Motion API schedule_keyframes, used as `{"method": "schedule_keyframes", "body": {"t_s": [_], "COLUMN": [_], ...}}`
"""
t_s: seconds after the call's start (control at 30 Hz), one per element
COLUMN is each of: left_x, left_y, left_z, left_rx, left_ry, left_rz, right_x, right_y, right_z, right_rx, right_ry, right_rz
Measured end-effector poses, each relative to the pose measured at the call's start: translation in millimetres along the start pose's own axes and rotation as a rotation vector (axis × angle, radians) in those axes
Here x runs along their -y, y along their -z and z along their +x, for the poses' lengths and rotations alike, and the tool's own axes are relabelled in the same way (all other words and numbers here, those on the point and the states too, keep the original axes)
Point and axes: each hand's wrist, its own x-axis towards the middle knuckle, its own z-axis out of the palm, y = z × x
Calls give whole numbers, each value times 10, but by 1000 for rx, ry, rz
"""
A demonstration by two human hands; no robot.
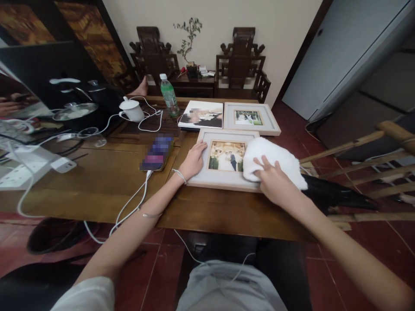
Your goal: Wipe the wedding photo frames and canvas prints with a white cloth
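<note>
Photo frame (207, 176), pale wood, lies flat on wooden table (223, 211) | left hand (193, 160): unclenched, resting on the frame's left border | right hand (274, 178): gripping white cloth (285, 160) against its right side | smartphone (158, 152): left of it, cabled | second photo frame (272, 123): just behind, rightward

The table (220, 214) is brown wood and a bit shiny. A picture frame (227, 157) lies flat on it, with a photo inside. Just behind it lies another frame (251, 119), beside a white-edged picture (202, 115). A green bottle (169, 96) stands near that picture. To the left are a phone (158, 153) with a white cord (142, 192) plugged in, a white cup (132, 110) with a lid, a clear cup (94, 137) and a white power strip (34, 166).
</note>
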Motion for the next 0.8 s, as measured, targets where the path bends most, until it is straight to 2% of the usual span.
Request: {"method": "schedule_keyframes", "body": {"t_s": [0.13,0.23,0.37,0.53,0.63,0.7,0.8], "left_x": [1,6,20,29,36,42,47], "left_y": [-9,-7,3,9,11,12,8], "left_z": [3,3,2,-5,-8,-8,-4], "left_rx": [2,6,29,38,30,22,11], "left_ry": [-3,-14,-31,-27,-37,-44,-43], "left_rz": [16,13,9,20,21,25,22], "right_x": [286,421,350,-52,-217,-242,-178], "right_y": [136,172,101,-1,-32,-62,-99], "right_z": [-416,-426,-52,693,1045,1162,1132], "right_rx": [38,44,-4,-139,-203,-172,-103], "right_ry": [27,23,32,0,-45,-63,-37], "right_rz": [44,50,31,-22,-80,-115,-161]}}
